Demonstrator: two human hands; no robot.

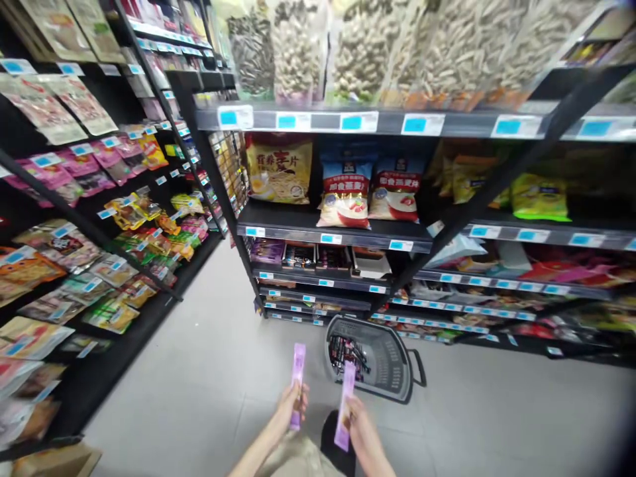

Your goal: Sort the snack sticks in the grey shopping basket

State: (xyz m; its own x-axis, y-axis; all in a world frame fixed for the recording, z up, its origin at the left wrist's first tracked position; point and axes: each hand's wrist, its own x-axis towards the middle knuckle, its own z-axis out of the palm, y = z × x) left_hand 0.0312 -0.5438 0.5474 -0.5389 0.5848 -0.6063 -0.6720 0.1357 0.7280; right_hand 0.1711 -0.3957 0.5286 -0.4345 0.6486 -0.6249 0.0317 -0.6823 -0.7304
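Basket (392, 371) on the floor (209, 371) before the shelves (338, 232), packets (348, 348) inside; both hands just nearer, sticks side by side.

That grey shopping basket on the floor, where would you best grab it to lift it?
By the black handle on the right side of the basket, I would judge. It sticks out as a loop clear of the rim, so a hand could come from the right and above and close around it. Both hands, left hand and right hand, each hold a purple packet.

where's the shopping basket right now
In the head view, the grey shopping basket sits on the floor at the foot of the centre shelving unit, just beyond the two hands, left hand and right hand, each holding a purple packet.
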